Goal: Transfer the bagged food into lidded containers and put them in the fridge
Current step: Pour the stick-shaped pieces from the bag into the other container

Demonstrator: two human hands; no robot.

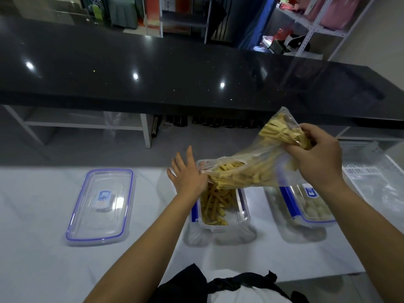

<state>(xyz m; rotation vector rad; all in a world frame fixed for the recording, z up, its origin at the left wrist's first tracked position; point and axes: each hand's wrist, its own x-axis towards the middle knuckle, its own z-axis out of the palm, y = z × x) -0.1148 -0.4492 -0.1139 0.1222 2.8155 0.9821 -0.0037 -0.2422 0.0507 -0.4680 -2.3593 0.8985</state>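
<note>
A clear plastic bag (pixel 260 162) of yellow food strips is tilted mouth-down over an open clear container (pixel 242 212) in the middle of the white table. Yellow strips (pixel 213 206) lie heaped inside that container. My right hand (pixel 314 158) grips the bag's raised bottom end. My left hand (pixel 188 174) holds the bag's mouth at the container's far left rim, fingers spread. The container's blue-rimmed lid (pixel 99 205) lies flat to the left. A second container (pixel 306 206), lidded, with pale round food pieces, stands on the right.
A glossy black counter (pixel 153 68) runs across just beyond the white table (pixel 43 259). An empty clear bag (pixel 376 180) lies at the table's right end. Shelving with cloth items stands in the back right. My dark apron (pixel 218 285) is at the bottom edge.
</note>
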